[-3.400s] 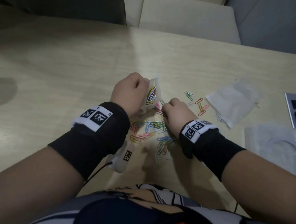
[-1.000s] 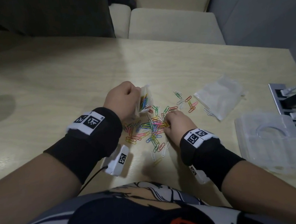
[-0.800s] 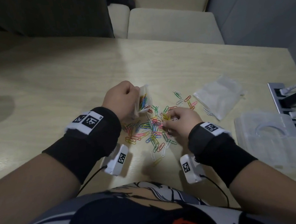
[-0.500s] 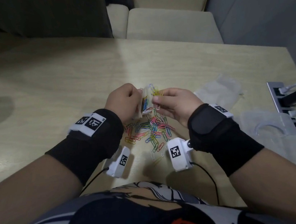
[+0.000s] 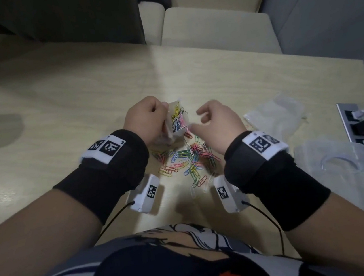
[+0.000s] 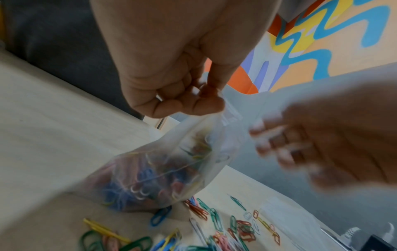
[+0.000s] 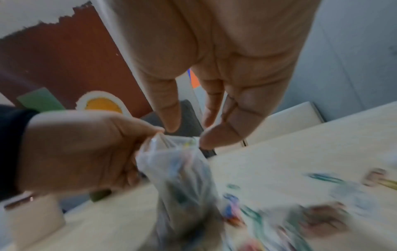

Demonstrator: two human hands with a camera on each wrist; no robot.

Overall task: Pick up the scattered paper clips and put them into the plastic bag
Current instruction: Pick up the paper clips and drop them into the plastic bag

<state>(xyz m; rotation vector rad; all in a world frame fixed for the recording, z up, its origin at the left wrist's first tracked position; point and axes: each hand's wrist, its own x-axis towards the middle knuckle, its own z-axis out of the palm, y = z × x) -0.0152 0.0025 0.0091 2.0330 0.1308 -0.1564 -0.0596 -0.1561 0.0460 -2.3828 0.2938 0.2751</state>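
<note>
Left hand (image 5: pixel 148 119) pinches the clear plastic bag (image 5: pixel 177 121) at its mouth; right hand (image 5: pixel 217 121), fingers loosely spread and empty beside it, must next reach the paper clips (image 5: pixel 188 160) below.

Blk wristbands (image 5: pixel 102 173) w/ white marker tags, wired wrist cams.

No word, brand or number can be read anywhere; the only signs are black-and-white square code markers, which carry no legible letters; two sit side by side on the white tag of the left wristband (image 5: pixel 107 148); two more sit on the white tag of the right wristband (image 5: pixel 263 144); one stands on the left wrist camera (image 5: pixel 146 196); one stands on the right wrist camera (image 5: pixel 227 194); the print on the person's shirt (image 5: pixel 161 268) shows drawn shapes only.
</note>
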